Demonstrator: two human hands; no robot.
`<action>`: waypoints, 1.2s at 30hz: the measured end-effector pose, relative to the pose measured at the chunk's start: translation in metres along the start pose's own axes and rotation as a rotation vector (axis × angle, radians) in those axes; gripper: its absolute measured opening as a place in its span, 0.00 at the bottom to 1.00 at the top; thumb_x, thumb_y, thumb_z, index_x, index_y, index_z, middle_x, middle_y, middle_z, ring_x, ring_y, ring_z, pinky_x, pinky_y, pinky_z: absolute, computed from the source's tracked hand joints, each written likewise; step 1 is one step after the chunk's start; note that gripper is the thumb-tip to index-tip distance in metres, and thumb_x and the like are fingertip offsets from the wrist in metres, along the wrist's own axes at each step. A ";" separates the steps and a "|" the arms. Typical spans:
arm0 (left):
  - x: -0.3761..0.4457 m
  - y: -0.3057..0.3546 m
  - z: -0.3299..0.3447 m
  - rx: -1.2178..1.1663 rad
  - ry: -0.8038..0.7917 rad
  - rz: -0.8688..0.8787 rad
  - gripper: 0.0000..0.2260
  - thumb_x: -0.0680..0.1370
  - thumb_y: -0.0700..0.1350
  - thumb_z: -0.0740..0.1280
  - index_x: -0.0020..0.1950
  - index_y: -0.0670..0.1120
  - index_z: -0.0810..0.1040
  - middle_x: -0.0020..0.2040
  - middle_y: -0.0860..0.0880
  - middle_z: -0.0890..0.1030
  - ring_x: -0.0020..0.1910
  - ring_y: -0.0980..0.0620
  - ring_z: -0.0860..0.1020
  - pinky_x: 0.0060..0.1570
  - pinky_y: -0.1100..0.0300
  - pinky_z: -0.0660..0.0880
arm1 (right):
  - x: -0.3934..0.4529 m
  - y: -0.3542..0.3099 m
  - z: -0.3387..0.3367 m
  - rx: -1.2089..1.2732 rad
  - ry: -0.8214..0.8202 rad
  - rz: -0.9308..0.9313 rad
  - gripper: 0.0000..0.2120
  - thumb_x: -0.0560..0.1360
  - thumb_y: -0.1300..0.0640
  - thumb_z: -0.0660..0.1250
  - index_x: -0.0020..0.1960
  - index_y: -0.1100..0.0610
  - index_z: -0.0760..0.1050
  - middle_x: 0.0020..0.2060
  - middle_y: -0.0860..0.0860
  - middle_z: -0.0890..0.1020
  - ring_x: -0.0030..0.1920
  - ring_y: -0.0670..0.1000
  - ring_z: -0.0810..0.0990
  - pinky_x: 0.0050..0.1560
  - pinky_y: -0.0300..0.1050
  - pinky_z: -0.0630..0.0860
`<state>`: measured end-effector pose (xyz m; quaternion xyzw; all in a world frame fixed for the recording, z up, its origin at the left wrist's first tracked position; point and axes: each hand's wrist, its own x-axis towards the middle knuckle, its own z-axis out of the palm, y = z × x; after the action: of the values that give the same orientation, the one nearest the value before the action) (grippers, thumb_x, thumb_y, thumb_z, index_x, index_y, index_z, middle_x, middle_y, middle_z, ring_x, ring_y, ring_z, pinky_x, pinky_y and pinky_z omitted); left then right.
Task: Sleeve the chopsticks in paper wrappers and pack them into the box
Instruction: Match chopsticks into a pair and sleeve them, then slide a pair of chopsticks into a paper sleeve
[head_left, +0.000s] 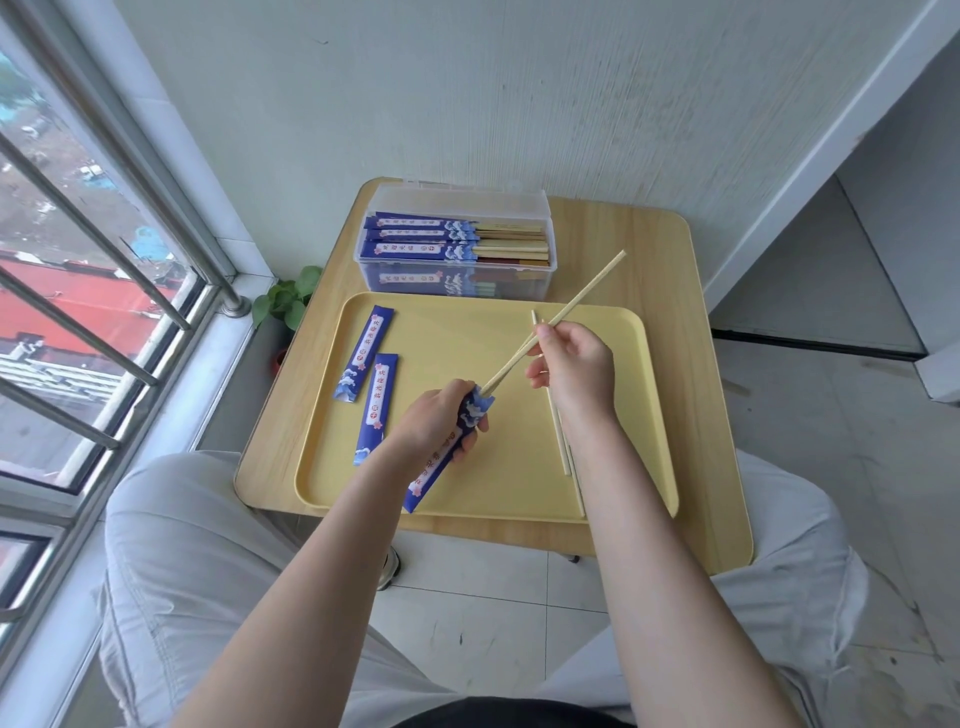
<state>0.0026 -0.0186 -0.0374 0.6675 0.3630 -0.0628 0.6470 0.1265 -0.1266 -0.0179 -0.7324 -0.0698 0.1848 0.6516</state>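
Blue paper wrapper (445, 453) sits gripped in the curled left hand (440, 420) above the yellow plastic tray (613, 415). Right hand (571, 366), wrist raised, pinches pale wooden chopsticks (571, 306), tips entering the wrapper's mouth.

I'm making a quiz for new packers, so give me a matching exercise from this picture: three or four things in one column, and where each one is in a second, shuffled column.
Things:
1. pair of pale wooden chopsticks
2. dark blue printed paper wrapper
3. clear plastic box
4. two empty blue wrappers

Places:
A. held in the left hand
B. behind the yellow tray
C. pinched by the right hand
D. lying on the tray's left side

Pairs: 1-C, 2-A, 3-B, 4-D
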 end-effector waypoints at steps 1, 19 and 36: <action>0.000 0.001 0.000 -0.003 -0.002 0.008 0.22 0.82 0.52 0.53 0.41 0.40 0.77 0.29 0.44 0.74 0.25 0.47 0.70 0.34 0.58 0.71 | -0.001 0.001 0.001 -0.027 -0.020 0.009 0.05 0.80 0.59 0.67 0.48 0.61 0.79 0.33 0.51 0.79 0.27 0.48 0.76 0.30 0.44 0.75; -0.005 0.011 0.009 -0.087 0.021 0.084 0.22 0.85 0.51 0.52 0.46 0.38 0.78 0.29 0.44 0.73 0.25 0.48 0.69 0.31 0.59 0.69 | -0.005 0.017 0.017 0.039 -0.288 0.268 0.23 0.74 0.65 0.72 0.66 0.58 0.70 0.45 0.55 0.81 0.44 0.54 0.79 0.44 0.48 0.76; -0.004 0.011 0.009 -0.165 0.040 0.043 0.19 0.85 0.52 0.54 0.46 0.40 0.76 0.29 0.44 0.74 0.24 0.48 0.69 0.29 0.59 0.70 | -0.009 0.012 0.018 -0.008 -0.247 0.207 0.09 0.78 0.57 0.71 0.40 0.56 0.76 0.36 0.52 0.81 0.37 0.51 0.80 0.46 0.52 0.80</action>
<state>0.0094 -0.0273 -0.0271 0.6205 0.3654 -0.0056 0.6938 0.1096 -0.1143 -0.0300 -0.7100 -0.0744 0.3393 0.6125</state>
